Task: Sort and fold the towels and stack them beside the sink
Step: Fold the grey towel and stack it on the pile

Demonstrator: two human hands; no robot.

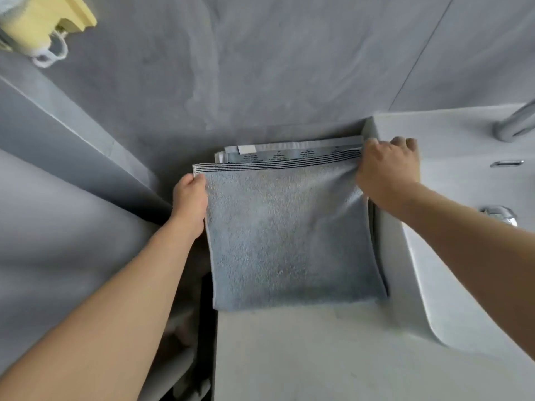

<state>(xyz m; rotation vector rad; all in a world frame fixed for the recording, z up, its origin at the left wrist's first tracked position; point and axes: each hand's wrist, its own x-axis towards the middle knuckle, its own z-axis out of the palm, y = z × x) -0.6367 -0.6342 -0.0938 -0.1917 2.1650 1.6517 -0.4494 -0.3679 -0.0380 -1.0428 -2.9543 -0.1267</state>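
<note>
A grey-blue towel [289,235] with a dark-striped far hem lies folded on the pale counter [304,351] to the left of the sink [451,256]. My left hand [189,204] pinches its far left corner. My right hand [388,166] grips its far right corner, against the sink's raised edge. Under it, at the back, the edges of other folded towels [289,150] stick out, one with a white label. The rest of that stack is hidden by the top towel.
A chrome tap [514,123] stands at the far right, with a chrome fitting [499,214] nearer. A yellow towel [43,21] with a white loop hangs at the top left. Grey tiled wall [260,68] rises behind the counter. A dark gap runs along the counter's left side.
</note>
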